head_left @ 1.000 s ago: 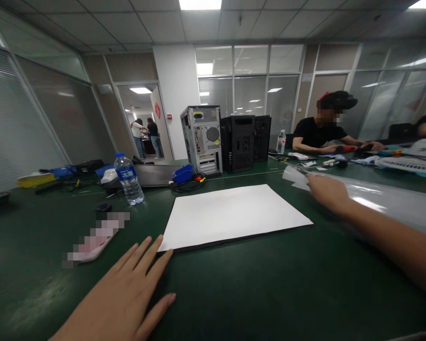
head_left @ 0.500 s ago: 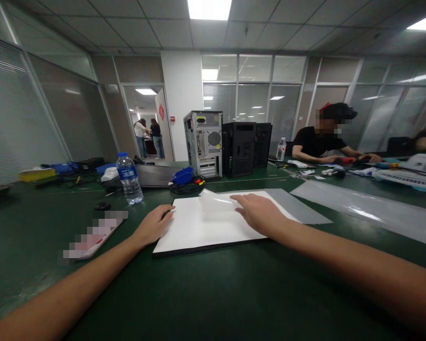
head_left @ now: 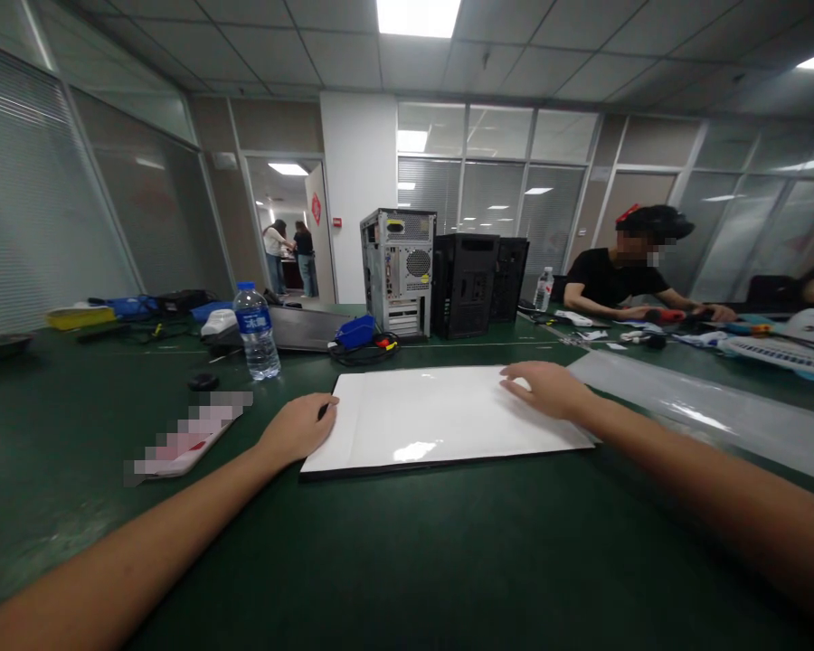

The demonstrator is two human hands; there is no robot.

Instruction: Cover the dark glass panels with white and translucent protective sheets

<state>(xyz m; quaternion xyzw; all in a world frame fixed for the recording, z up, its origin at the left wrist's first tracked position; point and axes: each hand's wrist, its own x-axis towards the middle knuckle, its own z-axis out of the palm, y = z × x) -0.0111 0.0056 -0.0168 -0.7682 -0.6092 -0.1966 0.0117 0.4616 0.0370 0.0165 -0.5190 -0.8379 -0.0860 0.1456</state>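
Hands bracketed a white board (head_left: 440, 418) lying flat on the green tabletop (head_left: 407, 561) in the head view: the left hand (head_left: 297, 429) curled loosely against its left edge, grip half closed on nothing, the right hand (head_left: 548, 389) spread flat and open on its far right corner. Bare tabletop lay along the near edge; a long clear sheet (head_left: 705, 407) crowded the right side, a water bottle (head_left: 257, 331) and computer towers (head_left: 440, 282) stood beyond.
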